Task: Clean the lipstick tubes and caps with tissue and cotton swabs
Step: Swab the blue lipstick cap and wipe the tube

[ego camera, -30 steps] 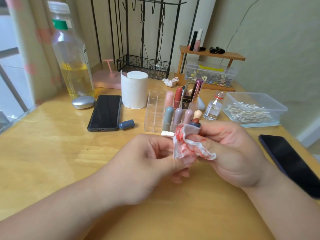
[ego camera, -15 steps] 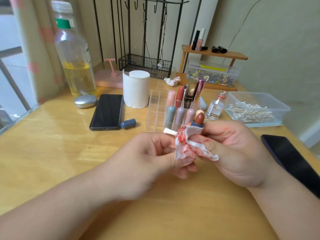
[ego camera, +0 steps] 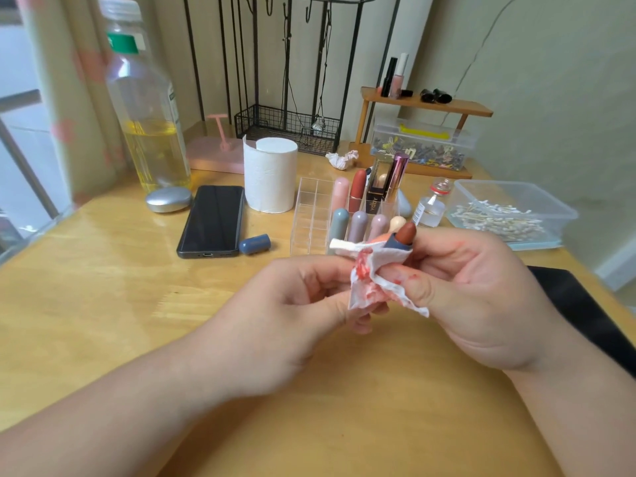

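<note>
A blue-grey lipstick tube (ego camera: 399,245) with its brown-red stick (ego camera: 407,233) raised is wrapped in a red-stained white tissue (ego camera: 375,280) above the table. My right hand (ego camera: 471,290) pinches the tissue around the tube; its thumb carries red smears. My left hand (ego camera: 292,311) grips the lower part of the tube, which is hidden behind the tissue. Its blue-grey cap (ego camera: 254,244) lies on the table beside a phone. Several capped lipsticks stand in a clear organizer (ego camera: 309,218).
A tissue roll (ego camera: 270,175), a black phone (ego camera: 211,220), an oil bottle (ego camera: 144,108) and a silver pebble (ego camera: 168,199) sit at the left. A cotton swab box (ego camera: 509,215), a small vial (ego camera: 432,208) and a second phone (ego camera: 581,304) lie at the right. A crumpled tissue (ego camera: 342,159) is behind.
The brown-red stick has risen further out of the tissue-wrapped tube. Both hands have stayed in place, with the tissue shifting slightly.
</note>
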Motion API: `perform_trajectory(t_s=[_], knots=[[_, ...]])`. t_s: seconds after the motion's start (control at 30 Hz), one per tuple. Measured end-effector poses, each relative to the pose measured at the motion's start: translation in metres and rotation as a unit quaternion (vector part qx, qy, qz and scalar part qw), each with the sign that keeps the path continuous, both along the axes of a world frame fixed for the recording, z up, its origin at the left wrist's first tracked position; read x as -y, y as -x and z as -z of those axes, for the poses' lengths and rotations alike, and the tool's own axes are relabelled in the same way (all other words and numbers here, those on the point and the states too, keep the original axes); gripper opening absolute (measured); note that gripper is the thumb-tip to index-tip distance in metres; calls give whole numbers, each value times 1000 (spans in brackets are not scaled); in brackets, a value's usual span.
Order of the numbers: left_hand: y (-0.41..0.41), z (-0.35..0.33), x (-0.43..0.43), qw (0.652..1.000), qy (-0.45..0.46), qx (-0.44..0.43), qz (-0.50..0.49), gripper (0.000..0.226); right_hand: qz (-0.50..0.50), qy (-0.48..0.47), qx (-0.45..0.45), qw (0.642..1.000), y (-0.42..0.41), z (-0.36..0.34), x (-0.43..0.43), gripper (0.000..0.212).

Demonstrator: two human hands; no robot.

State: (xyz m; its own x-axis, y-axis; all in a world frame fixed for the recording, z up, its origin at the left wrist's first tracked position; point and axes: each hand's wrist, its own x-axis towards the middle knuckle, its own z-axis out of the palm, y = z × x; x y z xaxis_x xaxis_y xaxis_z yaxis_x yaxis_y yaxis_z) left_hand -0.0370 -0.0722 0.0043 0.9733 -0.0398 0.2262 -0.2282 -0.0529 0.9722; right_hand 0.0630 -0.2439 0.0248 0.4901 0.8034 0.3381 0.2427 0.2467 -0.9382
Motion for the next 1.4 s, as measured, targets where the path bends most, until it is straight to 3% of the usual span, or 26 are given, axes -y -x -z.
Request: perform_trajectory(t_s=[0.17, 0.33, 0.53, 0.7, 0.8, 0.93, 1.0, 1.1, 1.27, 1.33, 1.4], knots=[[-2, 0, -4, 1000, 21, 16, 5, 14, -48, -9, -84, 995, -5, -3, 5, 36], [1, 1, -3, 1000, 14, 1, 25, 14, -7, -19, -76, 997, 0, -2, 4, 22], [4, -1, 2, 999, 38, -14, -16, 28, 25, -31, -36, 999, -2, -1, 4, 30], [7, -6, 10, 995, 36, -42, -88, 56, 3, -49, -29, 998, 4, 1, -3, 27], [7, -7, 9, 993, 43, -33, -100, 46, 15, -55, -34, 998, 5, 1, -3, 27], [7, -6, 0, 997, 22, -58, 51, 25, -6, -35, -28, 999, 6, -5, -1, 26], [7, -5, -1, 994, 22, -69, 81, 23, -22, -22, -18, 999, 5, -6, 0, 23], [4, -5, -3, 999, -16, -36, 9, 19, -26, -31, -22, 999, 4, -4, -1, 21], [6, -3, 5, 990, -57, -8, -128, 51, 34, -24, 3, 999, 7, 0, -3, 23], [5, -2, 4, 994, -36, -19, -101, 49, 32, -29, -7, 999, 8, -1, -4, 23], [4, -2, -2, 999, -34, -36, -12, 40, 23, -27, -14, 999, 8, -2, -4, 26]])
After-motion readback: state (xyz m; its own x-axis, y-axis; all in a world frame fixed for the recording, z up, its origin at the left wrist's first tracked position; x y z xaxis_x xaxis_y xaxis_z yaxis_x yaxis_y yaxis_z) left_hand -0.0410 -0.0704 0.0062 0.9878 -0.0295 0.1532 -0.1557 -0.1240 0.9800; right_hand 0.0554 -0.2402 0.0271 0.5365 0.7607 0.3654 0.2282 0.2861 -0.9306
